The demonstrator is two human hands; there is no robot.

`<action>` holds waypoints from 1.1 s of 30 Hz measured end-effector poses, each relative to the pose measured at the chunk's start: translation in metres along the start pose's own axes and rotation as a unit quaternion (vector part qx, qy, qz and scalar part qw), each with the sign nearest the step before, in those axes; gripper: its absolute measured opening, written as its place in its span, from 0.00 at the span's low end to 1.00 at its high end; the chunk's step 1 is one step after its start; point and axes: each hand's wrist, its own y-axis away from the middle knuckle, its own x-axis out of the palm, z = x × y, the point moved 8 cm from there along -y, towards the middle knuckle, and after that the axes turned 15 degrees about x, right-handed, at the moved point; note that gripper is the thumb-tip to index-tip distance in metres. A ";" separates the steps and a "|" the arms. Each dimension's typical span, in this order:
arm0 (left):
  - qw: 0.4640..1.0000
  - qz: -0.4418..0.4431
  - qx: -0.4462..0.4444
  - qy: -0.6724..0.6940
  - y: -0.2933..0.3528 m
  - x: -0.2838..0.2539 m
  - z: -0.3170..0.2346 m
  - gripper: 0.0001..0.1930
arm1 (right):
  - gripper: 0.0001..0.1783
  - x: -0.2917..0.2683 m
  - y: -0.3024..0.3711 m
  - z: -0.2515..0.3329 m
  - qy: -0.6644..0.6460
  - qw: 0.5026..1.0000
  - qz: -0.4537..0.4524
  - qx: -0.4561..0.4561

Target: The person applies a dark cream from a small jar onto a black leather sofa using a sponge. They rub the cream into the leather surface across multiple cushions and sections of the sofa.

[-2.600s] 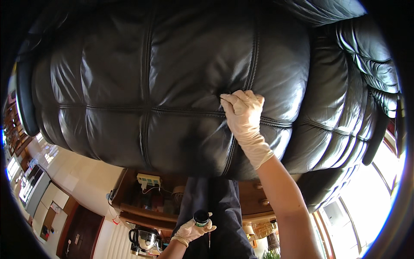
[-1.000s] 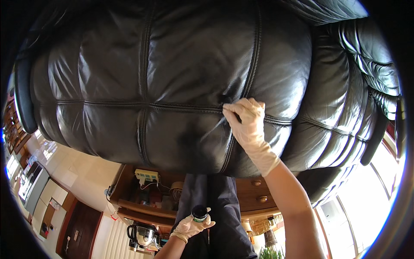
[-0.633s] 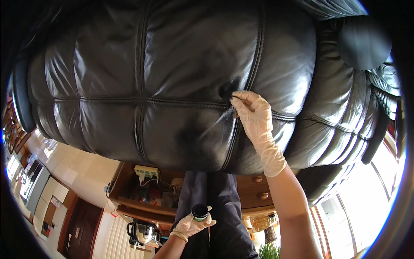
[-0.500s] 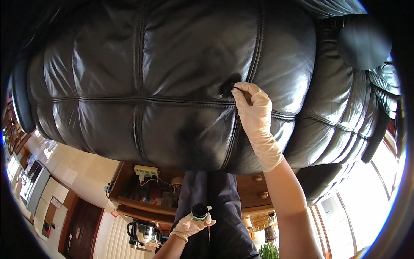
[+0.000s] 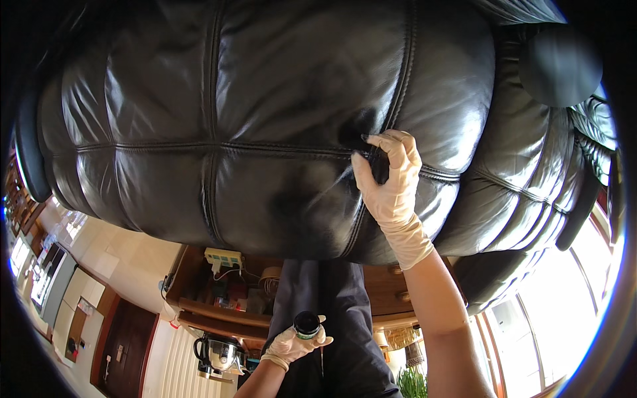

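Sofa, black leather, fills upper and middle frame; stitched seams cross right of centre. Right hand, gloved, at that crossing: thumb and bent forefinger slightly parted, nothing seen between them. Left hand, gloved, lower centre: fingers curled round a small dark jar, mouth up. Dark patch on the leather, just beyond the right hand; forefinger tip also dark, contact with leather uncertain. Judgement: light, even fingertip pressure should suit this soft, creased surface; seam ridges may catch the glove, and the jar is best kept level. Edges: sofa front curves through lower centre, jar well below it; cushion rounds off at right; widest free leather lies left of the right hand
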 end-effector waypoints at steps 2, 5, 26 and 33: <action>1.000 0.001 0.000 -0.002 0.000 0.000 0.000 0.46 | 0.21 0.004 0.000 -0.010 -0.001 0.999 0.005 0.045; 1.000 0.007 0.001 -0.002 0.000 0.001 -0.001 0.46 | 0.22 0.008 0.002 -0.034 -0.037 0.990 0.004 0.139; 0.999 -0.006 0.002 0.036 -0.002 0.004 0.000 0.45 | 0.18 0.006 -0.005 -0.047 -0.057 0.973 0.002 0.226; 1.000 -0.002 0.004 0.025 -0.003 0.008 -0.001 0.43 | 0.11 -0.005 -0.010 -0.030 -0.099 0.976 0.007 0.192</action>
